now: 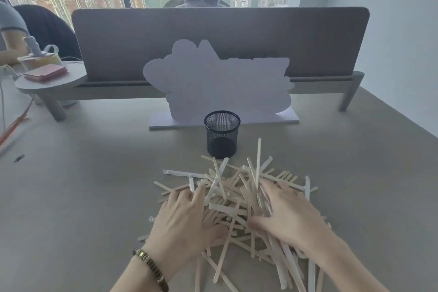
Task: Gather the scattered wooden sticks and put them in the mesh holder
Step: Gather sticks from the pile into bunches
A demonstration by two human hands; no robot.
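— How many holders are seen?
— One holder point(222, 136) is seen, upright beyond the pile.
— And the sticks?
— One pile of sticks point(233, 199) is seen; they are crossed and stacked too thickly for an exact count, but dozens can be made out. A few are wrapped in clear sleeves.
— Hands?
— Two are counted: the left hand point(182, 218) and the right hand point(288, 213), both laid on the pile.
— Anything else?
— One bracelet point(151, 268) and one white cutout point(218, 83) are counted.
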